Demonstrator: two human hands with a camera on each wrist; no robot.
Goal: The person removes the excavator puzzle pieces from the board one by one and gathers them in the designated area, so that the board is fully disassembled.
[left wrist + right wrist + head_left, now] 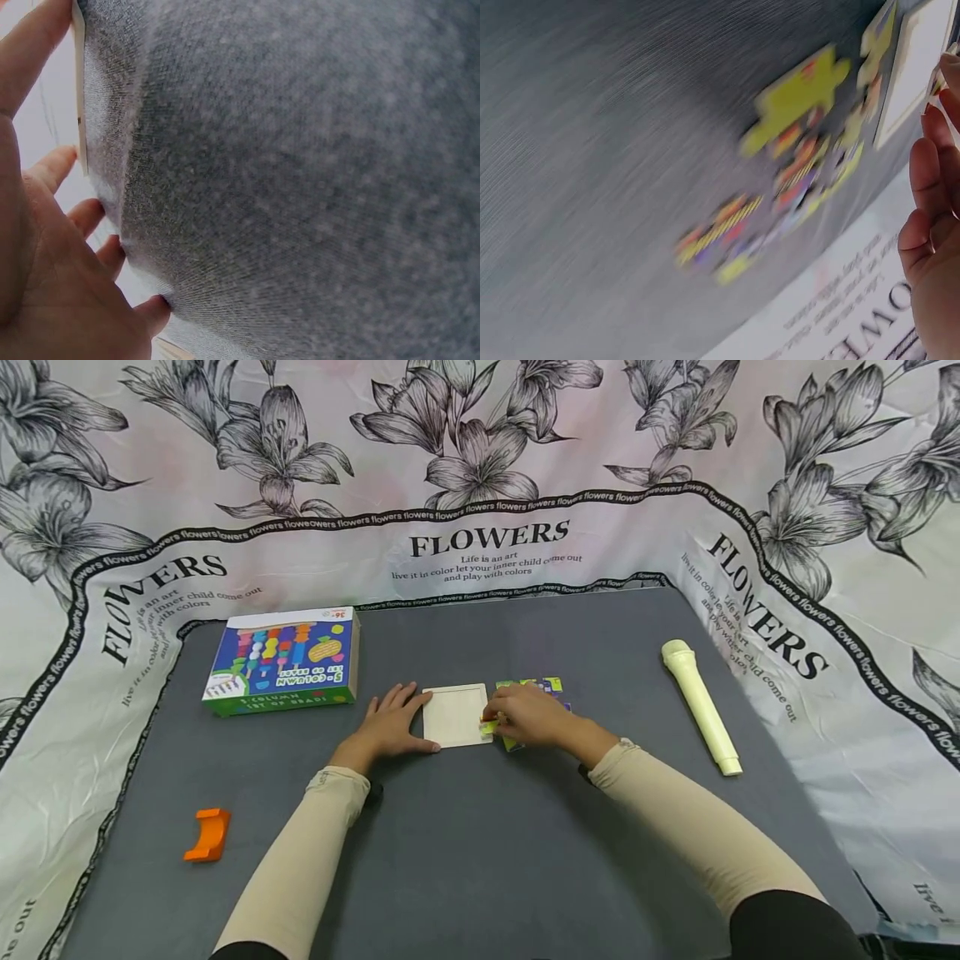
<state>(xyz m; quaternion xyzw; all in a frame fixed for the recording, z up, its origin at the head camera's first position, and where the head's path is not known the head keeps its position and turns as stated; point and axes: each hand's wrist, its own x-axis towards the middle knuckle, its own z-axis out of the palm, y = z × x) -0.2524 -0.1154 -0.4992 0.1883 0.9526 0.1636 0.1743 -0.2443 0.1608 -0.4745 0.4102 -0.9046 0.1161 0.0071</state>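
A pale, square puzzle tray point(453, 718) with a raised rim lies flat in front of me. My left hand point(390, 727) rests at its left side, fingers spread, with thumb and index fingertip against its edge. At the tray's right edge my right hand point(528, 714) pinches a small yellow-green puzzle piece point(488, 727), partly hidden by the fingers. Several loose jigsaw pieces point(553, 685) lie under and beside the right hand. In the right wrist view, a yellow piece point(799, 90) lies among them, somewhat blurred. The left wrist view shows my left hand point(67, 277) beside the tray edge.
A blue and green boxed toy set point(281, 660) sits at the back left. An orange curved block point(207, 835) lies at the near left. To the right is a pale yellow tube point(701, 706) with a wider end. A flower-print cloth point(487, 552) borders the grey surface.
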